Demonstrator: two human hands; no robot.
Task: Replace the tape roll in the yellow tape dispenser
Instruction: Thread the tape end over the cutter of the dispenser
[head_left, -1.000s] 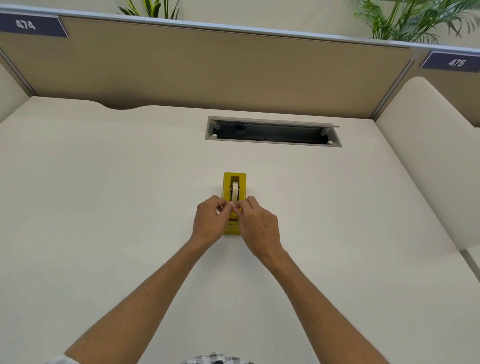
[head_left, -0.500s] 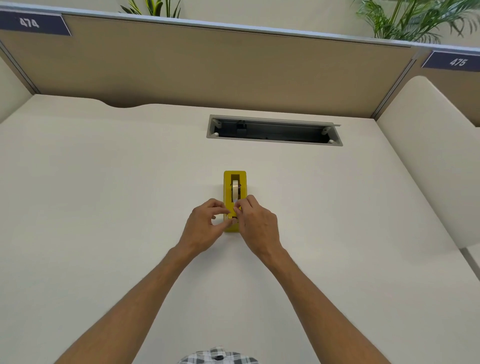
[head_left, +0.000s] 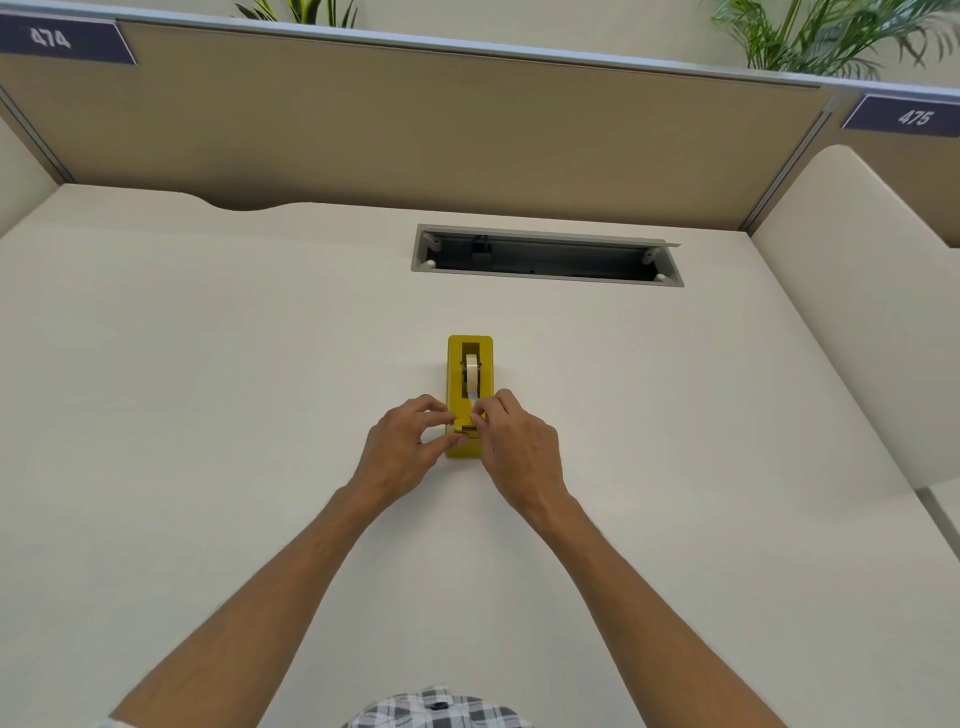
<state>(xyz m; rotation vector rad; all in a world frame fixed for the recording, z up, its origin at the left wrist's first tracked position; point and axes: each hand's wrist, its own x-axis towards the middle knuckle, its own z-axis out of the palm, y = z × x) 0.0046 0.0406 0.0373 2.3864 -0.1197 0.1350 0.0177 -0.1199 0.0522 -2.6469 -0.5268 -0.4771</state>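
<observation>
While the dispenser (head_left: 470, 395) sits mid-surface (head_left: 208, 415) with the roll (head_left: 471, 371) seated, the left hand (head_left: 402, 449) pinches its cutter end to steady it and the right hand (head_left: 519, 447) pinches the tape end, likely threading it.

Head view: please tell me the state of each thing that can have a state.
Yellow plastic tape dispenser: upright on desk.
Pale tape roll: seated in dispenser.
Left hand: grips dispenser's near end.
Right hand: pinches at the cutter end.
Grey desk cable hatch: open.

Bare forearms; black-and-white checked shirt (head_left: 436, 712) below.
</observation>
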